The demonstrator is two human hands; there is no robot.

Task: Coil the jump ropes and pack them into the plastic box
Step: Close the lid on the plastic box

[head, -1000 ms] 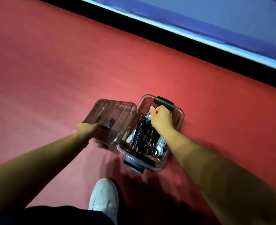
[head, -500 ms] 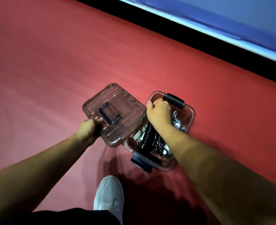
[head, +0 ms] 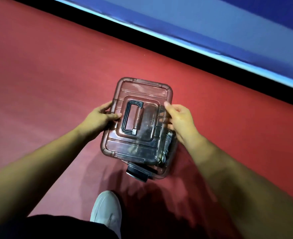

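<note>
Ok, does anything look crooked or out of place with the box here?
Yes: the lid, gripped by the left hand and right hand, hangs skewed over the plastic box, shifted left. The box's right rim, its near latch and jump ropes show past the lid's edge, so it isn't seated.

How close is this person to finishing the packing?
Nearly there. Done: the coiled black and white jump ropes lie inside the translucent brown plastic box. In hand: left hand and right hand hold the translucent lid over it, offset, not seated. Left: settle the lid and fasten the black latch.
</note>
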